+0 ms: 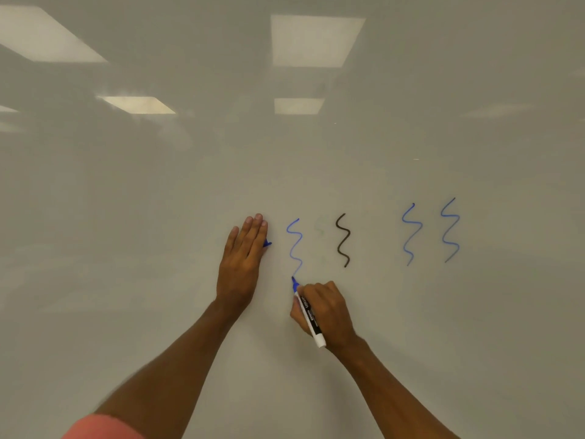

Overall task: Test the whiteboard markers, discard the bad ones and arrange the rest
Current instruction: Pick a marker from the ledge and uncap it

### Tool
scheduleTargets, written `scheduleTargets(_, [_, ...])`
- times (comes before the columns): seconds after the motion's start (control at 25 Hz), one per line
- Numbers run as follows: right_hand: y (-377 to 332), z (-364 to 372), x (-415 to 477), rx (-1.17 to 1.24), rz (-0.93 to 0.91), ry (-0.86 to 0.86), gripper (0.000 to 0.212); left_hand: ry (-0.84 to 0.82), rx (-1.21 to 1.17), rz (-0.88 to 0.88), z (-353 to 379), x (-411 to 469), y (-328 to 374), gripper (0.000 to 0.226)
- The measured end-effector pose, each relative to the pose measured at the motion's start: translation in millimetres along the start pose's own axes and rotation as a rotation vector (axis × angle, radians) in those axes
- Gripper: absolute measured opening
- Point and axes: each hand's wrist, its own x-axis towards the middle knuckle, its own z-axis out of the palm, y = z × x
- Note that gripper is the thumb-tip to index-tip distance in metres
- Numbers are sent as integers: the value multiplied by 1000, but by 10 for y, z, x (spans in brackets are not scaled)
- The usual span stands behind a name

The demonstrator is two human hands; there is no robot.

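Glossy whiteboard (190, 191), ceiling-light reflections (313, 41)

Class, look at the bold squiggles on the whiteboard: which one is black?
The black squiggle, second from the left among the bold ones; the other three are blue.

White-barrelled blue marker (308, 315), uncapped, tilted, tip seemingly touching the whiteboard (158, 217) below a blue squiggle (295, 245).

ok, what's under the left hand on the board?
A small blue piece sticks out from beneath the left hand's fingers. Possibly the blue marker's cap; the rest is covered.
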Motion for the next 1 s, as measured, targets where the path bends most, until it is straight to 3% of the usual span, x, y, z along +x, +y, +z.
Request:
scheduleTargets(0.12, [10, -107, -101, -5, 15, -60, 15, 5, -11, -15, -70, 6, 23, 42])
scheduleTargets(0.28, [96, -347, -277, -59, 16, -234, 30, 16, -21, -68, -193, 3, 146, 36])
scheduleTargets(0.4, [89, -485, -530, 3, 139, -382, 38, -36, -28, -48, -246, -423, 420, 30])
scheduleTargets(0.52, [17, -626, -839, 136, 243, -443, 30, -259, -149, -120, -312, -1057, 795, 38])
scheduleTargets(0.68, [-97, -825, -1408, 259, 396, -587, 11, -572, -428, -532, -405, -1727, 1274, 22])
scheduleTargets(0.84, [-81, -1089, -1974, 223, 595, -888, 28, -782, -469, -650, -401, -2198, 1606, 27])
scheduleTargets(1.0, [13, -1272, -2231, 216, 519, -980, 25, -935, -454, -704, -379, -2401, 1809, 28])
